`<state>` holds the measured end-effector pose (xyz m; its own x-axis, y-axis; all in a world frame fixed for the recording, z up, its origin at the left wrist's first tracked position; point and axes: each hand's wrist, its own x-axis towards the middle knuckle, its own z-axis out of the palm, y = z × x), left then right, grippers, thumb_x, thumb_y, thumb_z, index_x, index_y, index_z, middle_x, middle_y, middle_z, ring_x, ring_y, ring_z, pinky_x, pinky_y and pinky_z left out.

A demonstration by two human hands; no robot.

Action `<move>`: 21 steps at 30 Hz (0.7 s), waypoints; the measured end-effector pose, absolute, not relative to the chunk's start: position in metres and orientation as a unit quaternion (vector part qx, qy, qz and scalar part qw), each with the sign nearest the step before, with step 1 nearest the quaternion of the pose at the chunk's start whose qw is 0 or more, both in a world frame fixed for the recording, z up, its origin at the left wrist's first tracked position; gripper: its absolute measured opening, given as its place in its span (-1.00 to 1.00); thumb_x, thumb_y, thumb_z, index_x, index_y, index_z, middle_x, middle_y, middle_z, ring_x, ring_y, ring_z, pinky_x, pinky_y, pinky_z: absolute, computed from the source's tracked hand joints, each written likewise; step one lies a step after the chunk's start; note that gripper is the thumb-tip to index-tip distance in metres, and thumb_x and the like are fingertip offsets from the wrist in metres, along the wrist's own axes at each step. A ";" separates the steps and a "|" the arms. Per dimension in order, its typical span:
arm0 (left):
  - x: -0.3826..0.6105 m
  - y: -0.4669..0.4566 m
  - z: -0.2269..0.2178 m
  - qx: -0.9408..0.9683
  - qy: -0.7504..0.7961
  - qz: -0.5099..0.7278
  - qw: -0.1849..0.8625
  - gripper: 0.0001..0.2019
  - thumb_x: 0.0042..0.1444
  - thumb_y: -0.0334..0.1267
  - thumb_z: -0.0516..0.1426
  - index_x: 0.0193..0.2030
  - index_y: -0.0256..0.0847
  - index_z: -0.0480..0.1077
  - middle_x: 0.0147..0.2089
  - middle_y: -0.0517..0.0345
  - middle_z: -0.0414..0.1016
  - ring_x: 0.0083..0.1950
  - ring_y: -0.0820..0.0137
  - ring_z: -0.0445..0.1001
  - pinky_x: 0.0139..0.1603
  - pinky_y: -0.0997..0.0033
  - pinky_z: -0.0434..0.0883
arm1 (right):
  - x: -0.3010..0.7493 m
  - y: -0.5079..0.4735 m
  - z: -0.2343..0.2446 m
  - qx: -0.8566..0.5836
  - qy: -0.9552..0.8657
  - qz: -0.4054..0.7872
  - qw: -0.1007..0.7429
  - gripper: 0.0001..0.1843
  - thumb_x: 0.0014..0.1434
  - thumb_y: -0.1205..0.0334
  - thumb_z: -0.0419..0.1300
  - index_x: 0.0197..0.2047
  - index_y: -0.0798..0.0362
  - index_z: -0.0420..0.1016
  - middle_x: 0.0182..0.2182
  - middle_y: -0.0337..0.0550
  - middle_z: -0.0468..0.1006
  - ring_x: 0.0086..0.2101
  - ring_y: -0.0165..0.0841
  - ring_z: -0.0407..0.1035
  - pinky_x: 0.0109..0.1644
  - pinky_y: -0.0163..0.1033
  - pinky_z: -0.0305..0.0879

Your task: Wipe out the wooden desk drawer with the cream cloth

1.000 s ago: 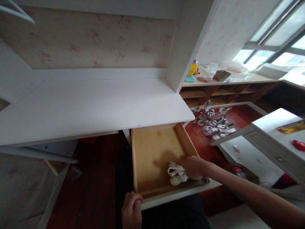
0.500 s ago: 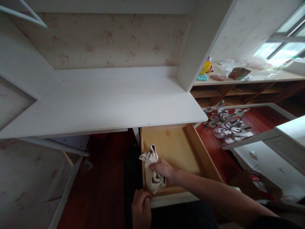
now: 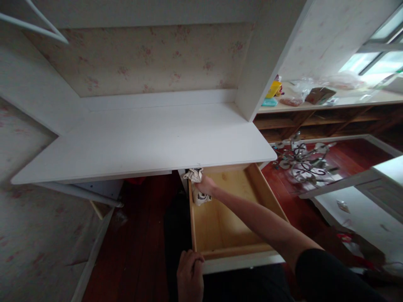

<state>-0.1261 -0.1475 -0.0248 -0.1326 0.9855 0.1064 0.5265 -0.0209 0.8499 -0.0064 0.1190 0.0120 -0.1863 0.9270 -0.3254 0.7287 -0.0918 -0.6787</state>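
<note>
A wooden drawer point(image 3: 233, 235) with a white front is pulled out from under the white desk point(image 3: 151, 138). My right hand point(image 3: 206, 186) is closed on a crumpled cream cloth point(image 3: 201, 198) with dark markings. It presses the cloth against the drawer's left side wall, close beneath the desk's front edge. My left hand point(image 3: 190, 274) grips the drawer's front left corner, fingers curled over the rim. Apart from the cloth and hand, bare wood shows inside the drawer.
Right of the desk, a chandelier point(image 3: 304, 161) lies on the red wood floor. Beyond it a low shelf unit point(image 3: 330, 107) carries plastic bags and a cardboard box point(image 3: 319, 95). A white cabinet point(image 3: 362, 197) lies at the right. A white bar point(image 3: 40, 29) crosses the top left.
My right hand has slid the cloth away from me along the drawer's left side, from near the front to the back. My left hand stays on the front corner.
</note>
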 end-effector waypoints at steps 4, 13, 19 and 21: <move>-0.123 -0.146 -0.021 0.575 0.641 0.411 0.300 -0.72 0.19 -0.30 -0.03 -0.51 -0.13 0.38 -0.51 0.23 0.37 -0.41 0.42 0.33 -0.26 0.43 0.26 | 0.020 0.096 0.021 -0.577 -0.745 0.326 0.074 -0.61 0.11 0.25 0.18 0.04 0.01 0.42 -0.06 -0.01 0.55 -0.05 -0.10 0.42 0.01 -0.11 0.28; -0.122 -0.144 -0.021 0.579 0.646 0.412 0.278 -0.70 0.18 -0.32 -0.04 -0.55 -0.13 0.36 -0.53 0.23 0.36 -0.43 0.43 0.34 -0.30 0.46 0.28 | 0.072 0.100 0.001 -0.256 -0.965 -0.062 0.019 -0.70 0.36 0.35 -0.08 -0.06 -0.01 0.46 0.02 -0.16 0.49 0.17 -0.26 0.15 0.31 0.03 -0.10; -0.129 -0.143 -0.023 0.607 0.629 0.396 0.281 -0.73 0.15 -0.34 -0.02 -0.53 -0.13 0.38 -0.52 0.25 0.37 -0.45 0.46 0.36 -0.31 0.50 0.30 | 0.072 0.127 -0.017 -0.323 -0.943 -0.054 -0.059 -0.70 0.32 0.38 -0.05 -0.19 0.11 0.53 -0.20 0.00 0.56 -0.07 -0.21 0.35 0.10 -0.06 0.16; -0.128 -0.143 -0.020 0.601 0.634 0.395 0.284 -0.73 0.15 -0.34 -0.02 -0.53 -0.13 0.38 -0.53 0.24 0.37 -0.44 0.45 0.36 -0.31 0.50 0.31 | 0.081 0.127 -0.017 -0.356 -0.930 -0.044 -0.078 -0.71 0.30 0.38 -0.03 -0.18 0.13 0.54 -0.20 0.05 0.57 -0.10 -0.19 0.36 0.05 -0.08 0.17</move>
<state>-0.1284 -0.1425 -0.0200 -0.1154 0.9867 0.1143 0.5375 -0.0347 0.8425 0.0809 0.1275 -0.0174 -0.7343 0.6691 -0.1145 0.6553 0.7427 0.1381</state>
